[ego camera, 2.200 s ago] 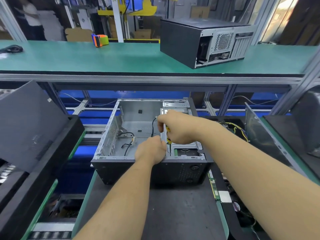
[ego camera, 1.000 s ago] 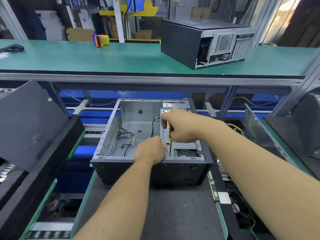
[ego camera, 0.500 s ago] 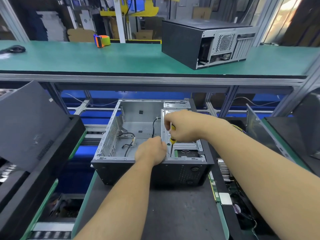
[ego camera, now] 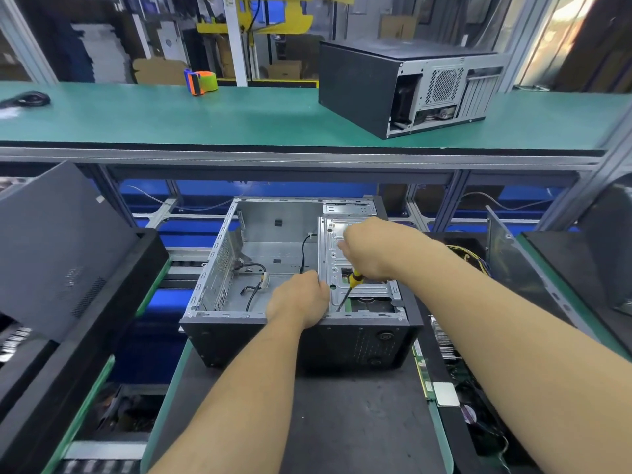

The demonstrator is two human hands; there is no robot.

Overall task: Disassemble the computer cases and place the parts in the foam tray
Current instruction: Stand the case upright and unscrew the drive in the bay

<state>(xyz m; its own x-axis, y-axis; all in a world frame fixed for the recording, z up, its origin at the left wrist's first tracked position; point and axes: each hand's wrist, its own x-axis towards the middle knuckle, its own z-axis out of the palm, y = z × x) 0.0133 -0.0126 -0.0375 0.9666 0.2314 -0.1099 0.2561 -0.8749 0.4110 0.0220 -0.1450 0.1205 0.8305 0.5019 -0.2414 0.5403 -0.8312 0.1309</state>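
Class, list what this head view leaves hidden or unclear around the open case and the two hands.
- Screwdriver handle: head view, mostly covered by the right hand.
- Its tip and any screw: too small.
- Left hand fingers: curled out of sight over the open case front rim.
- Foam tray contents: cut off by the right forearm.

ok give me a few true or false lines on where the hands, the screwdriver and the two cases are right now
1. The right hand holds a screwdriver with a yellow and black handle. True.
2. The screwdriver tip points down into the open case. True.
3. The left hand rests on the green shelf. False: it is at the open case's front edge, beside the metal drive bracket.
4. The closed case stands on the green shelf. True.
5. The orange and green tape roll lies inside the open case. False: it sits on the shelf.
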